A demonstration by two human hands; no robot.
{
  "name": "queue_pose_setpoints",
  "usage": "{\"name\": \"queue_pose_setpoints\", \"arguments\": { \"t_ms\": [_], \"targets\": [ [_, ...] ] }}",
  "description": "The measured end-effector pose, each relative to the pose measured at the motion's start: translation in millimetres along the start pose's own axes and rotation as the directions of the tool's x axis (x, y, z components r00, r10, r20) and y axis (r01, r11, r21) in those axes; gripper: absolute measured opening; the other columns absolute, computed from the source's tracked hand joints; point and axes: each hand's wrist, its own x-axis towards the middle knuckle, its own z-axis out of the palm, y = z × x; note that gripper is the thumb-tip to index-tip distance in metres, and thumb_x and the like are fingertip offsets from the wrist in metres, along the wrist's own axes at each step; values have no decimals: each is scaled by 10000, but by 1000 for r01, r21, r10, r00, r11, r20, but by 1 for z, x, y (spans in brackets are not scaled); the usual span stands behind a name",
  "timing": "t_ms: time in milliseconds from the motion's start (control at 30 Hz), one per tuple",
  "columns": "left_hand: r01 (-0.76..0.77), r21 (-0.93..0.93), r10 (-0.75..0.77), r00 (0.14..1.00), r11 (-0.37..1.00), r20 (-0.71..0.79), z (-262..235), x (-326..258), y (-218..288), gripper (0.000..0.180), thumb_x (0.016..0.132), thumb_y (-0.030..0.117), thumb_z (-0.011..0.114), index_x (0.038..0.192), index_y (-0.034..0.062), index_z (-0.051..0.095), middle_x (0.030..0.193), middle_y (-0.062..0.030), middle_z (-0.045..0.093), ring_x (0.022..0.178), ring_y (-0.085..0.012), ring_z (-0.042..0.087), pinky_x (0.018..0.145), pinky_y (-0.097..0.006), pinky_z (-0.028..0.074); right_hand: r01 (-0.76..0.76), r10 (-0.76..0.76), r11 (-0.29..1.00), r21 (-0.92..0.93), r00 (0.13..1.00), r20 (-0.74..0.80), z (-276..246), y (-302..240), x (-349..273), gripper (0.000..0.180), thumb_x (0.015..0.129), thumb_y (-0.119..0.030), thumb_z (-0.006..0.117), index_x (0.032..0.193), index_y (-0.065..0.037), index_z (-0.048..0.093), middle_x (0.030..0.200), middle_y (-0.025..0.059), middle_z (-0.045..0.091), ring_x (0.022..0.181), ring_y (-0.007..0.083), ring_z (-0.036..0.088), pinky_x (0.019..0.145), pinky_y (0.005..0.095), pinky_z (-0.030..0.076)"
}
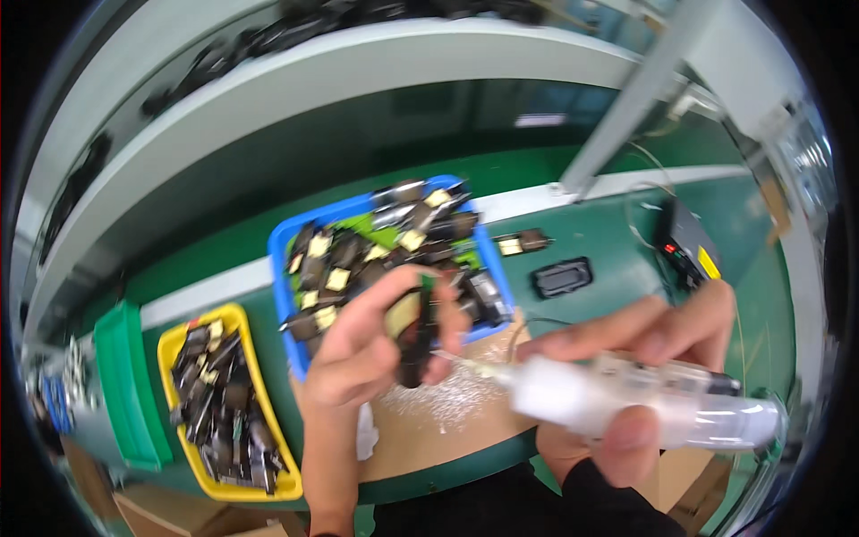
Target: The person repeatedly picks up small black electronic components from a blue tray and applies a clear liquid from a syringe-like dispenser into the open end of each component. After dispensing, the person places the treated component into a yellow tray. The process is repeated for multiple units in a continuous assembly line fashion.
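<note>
The dark part with a pale patch (417, 353) stood near the middle of your view, pinched upright between the thumb and fingers of your left hand (356, 345). Your right hand (682, 333) was wrapped around a white dispenser (565, 394) with a clear barrel (734, 421), between three and four o'clock from the part, its thin nozzle (479, 364) aimed back toward nine. Blur hid whether the tip touched the part or stopped just short. That looked the likeliest trouble: with no rest visible under either hand, a small wobble could have sent the tip off its spot or scraped it along the side. A slack pinch could also have let the part twist. If dropped, it would probably have landed among the whitish strands (445, 398) at five o'clock on the cardboard sheet (404, 455), and picked some up. At eleven o'clock, the blue bin (281, 277) of similar parts (340, 253) sat close, so a careless swing could have knocked them.
</note>
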Motion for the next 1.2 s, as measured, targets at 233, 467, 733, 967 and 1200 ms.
{"name": "queue_pose_setpoints", "arguments": {
  "t_ms": [233, 467, 733, 967, 1200],
  "targets": [
    [30, 120, -14, 991, 992, -132, 10, -9, 7, 729, 736, 478, 677, 1097, -107, 435, 781, -169, 556, 631, -143, 523, 522, -238, 409, -8, 19, 974, -225, 999, 46, 15, 10, -14, 465, 737, -353, 621, 821, -20, 308, 599, 157, 531, 448, 194, 549, 505, 291, 546],
    [-21, 206, 55, 985, 978, -165, 9, -8, 4, 763, 699, 480, 713, 1095, -123, 468, 768, -147, 562, 676, -166, 541, 580, -268, 435, -2, 14, 973, -232, 998, 53, 15, 10, -17, 461, 726, -323, 623, 813, -1, 305, 618, 160, 524, 465, 198, 561, 495, 279, 552],
    [-11, 244, 56, 982, 970, -179, 15, -8, 12, 702, 674, 402, 744, 1047, -129, 476, 793, -159, 565, 675, -181, 553, 609, -280, 437, -4, 53, 967, -253, 981, 188, 10, 4, -17, 462, 725, -257, 636, 832, 16, 279, 678, 182, 531, 557, 214, 609, 539, 283, 562],
    [-2, 317, 59, 983, 949, -172, 19, -5, 17, 642, 663, 363, 743, 1003, -121, 495, 765, -148, 556, 643, -171, 539, 587, -269, 416, 23, 97, 968, -251, 885, 456, -6, -3, -9, 436, 729, -125, 644, 878, -6, 251, 791, 203, 549, 723, 257, 653, 695, 349, 571],
    [-64, 307, 108, 985, 950, -131, 12, -8, 10, 649, 691, 424, 730, 1001, -103, 510, 716, -116, 544, 617, -157, 513, 553, -270, 380, 82, 49, 970, -228, 854, 518, -8, -1, -9, 448, 728, -115, 655, 887, -13, 248, 797, 198, 552, 754, 260, 653, 724, 344, 564]
  ]
}}
